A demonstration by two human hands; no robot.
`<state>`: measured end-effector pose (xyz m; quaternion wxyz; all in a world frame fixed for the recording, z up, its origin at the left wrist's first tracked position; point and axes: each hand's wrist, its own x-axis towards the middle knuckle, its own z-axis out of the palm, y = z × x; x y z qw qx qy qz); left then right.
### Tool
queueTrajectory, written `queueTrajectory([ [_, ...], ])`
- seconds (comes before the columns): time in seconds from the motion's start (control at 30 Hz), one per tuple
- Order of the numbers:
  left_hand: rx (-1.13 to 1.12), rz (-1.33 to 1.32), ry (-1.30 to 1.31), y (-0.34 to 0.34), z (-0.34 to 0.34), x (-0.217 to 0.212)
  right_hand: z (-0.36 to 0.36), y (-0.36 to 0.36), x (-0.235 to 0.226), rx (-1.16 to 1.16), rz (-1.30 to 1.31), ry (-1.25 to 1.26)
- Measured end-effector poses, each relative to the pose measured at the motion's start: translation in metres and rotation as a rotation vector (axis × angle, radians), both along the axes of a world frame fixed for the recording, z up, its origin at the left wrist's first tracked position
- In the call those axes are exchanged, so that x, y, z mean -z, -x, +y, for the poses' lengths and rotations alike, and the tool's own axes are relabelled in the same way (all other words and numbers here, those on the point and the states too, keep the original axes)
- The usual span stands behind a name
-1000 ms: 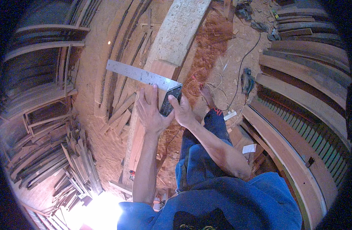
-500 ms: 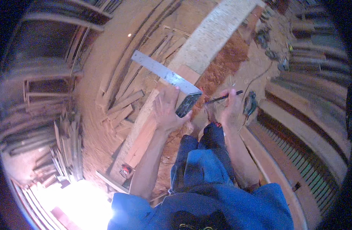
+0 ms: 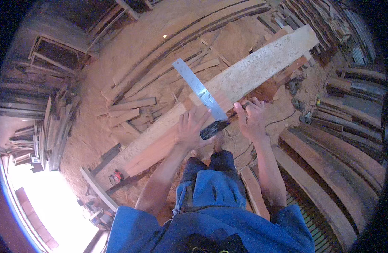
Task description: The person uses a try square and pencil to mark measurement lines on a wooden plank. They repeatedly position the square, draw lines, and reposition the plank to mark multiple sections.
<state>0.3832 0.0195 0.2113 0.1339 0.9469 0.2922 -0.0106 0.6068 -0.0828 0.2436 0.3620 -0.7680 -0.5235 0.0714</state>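
A long pale wooden beam (image 3: 261, 63) runs slantwise in front of me, from the lower left to the upper right. Across it lies a try square (image 3: 197, 87), its metal blade pointing away and its dark stock along the beam's near edge. My left hand (image 3: 191, 128) holds the square there, fingers spread over the wood and blade, thumb by the stock. In my right hand (image 3: 252, 120) is a thin dark pencil (image 3: 243, 105), pinched between the fingers close to the right of the blade. The fingers partly cover it, so whether its tip touches the wood I cannot tell.
A red tape measure (image 3: 116, 177) sits near the beam's lower left end. Offcuts (image 3: 132, 104) and long strips litter the sawdust-covered floor beyond. Stacked curved planks (image 3: 324, 168) stand at the right, and a dark cable (image 3: 282, 122) crosses the floor.
My right hand with the pencil has come in from beside the beam to its near edge, close to the blade. The view has turned, and the left hand still holds the square.
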Motion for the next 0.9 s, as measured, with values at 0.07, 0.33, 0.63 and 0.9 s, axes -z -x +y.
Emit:
queueTrajectory([
  [0.07, 0.001, 0.023, 0.042, 0.001, 0.0, 0.001, 0.0, -0.007, -0.004, -0.009, 0.008, 0.014],
  [0.33, -0.009, 0.03, 0.092, 0.004, 0.003, -0.01, 0.03, 0.006, 0.01, -0.064, 0.056, -0.135],
  [0.63, -0.062, -0.098, 0.131, 0.008, -0.006, -0.005, -0.055, -0.019, 0.008, -0.053, -0.158, 0.201],
  [0.9, -0.327, -0.363, 0.158, 0.035, -0.079, -0.01, -0.04, 0.001, -0.015, 0.273, 0.345, 0.025],
])
